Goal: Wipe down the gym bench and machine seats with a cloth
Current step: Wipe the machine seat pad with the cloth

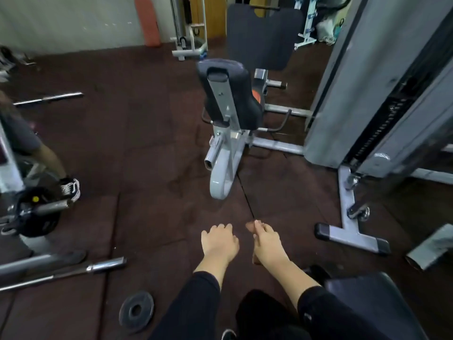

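Looking down over our outstretched arms, we saw both hands held above the dark rubber floor (147,148) near its lower middle. Our left hand (219,241) was palm-down with the fingers loosely curled and nothing in it. Our right hand (266,241) lay just beside it, and a small brownish thing (250,225) showed at its fingertips; we could not tell whether this was the cloth, nor whether the fingers pinched it. Black sleeves (201,305) covered both forearms.

The machine seat (235,94), a black pad on a grey post, stood ahead of the hands at the middle of the floor, well apart from them. A second black pad, the bench (375,303), lay at the lower right corner beside our right arm. The grey weight-stack tower (382,82) rose along the right edge.

A chrome bar (73,273) and a small weight plate (136,311) lay on the floor at the lower left. Another person's leg and shoe (69,188) stood at the left edge beside a loaded barbell (39,209).
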Action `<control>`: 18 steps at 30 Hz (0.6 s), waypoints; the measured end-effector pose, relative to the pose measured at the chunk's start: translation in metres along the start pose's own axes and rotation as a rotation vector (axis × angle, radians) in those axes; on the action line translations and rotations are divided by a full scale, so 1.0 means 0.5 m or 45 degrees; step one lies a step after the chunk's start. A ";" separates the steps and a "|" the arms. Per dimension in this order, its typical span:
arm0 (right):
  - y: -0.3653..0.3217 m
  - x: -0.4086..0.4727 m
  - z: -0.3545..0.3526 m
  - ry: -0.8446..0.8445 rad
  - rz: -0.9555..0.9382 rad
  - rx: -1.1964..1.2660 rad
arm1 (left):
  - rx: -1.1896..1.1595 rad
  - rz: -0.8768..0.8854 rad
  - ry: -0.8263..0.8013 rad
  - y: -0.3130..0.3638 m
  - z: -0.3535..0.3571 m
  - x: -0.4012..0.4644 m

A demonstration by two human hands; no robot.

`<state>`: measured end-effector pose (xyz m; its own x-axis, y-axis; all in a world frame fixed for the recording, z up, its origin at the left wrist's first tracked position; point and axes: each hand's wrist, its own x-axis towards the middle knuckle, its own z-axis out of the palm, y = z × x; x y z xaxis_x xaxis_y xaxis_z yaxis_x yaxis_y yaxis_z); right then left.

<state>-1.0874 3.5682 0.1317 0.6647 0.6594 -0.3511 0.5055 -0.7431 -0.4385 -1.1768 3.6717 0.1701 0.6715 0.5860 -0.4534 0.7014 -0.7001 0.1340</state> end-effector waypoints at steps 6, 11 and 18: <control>-0.081 0.271 -0.059 0.004 -0.073 -0.031 | -0.024 -0.045 0.035 -0.045 -0.119 0.248; -0.164 0.489 -0.145 -0.045 -0.253 -0.085 | -0.063 -0.162 0.069 -0.082 -0.224 0.433; -0.289 0.722 -0.182 -0.106 -0.384 -0.075 | -0.117 -0.292 0.096 -0.159 -0.337 0.615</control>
<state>-0.8704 3.9031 0.1435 0.4339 0.8564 -0.2799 0.7057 -0.5161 -0.4854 -0.9859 3.9763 0.1685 0.5056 0.7567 -0.4145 0.8540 -0.5071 0.1161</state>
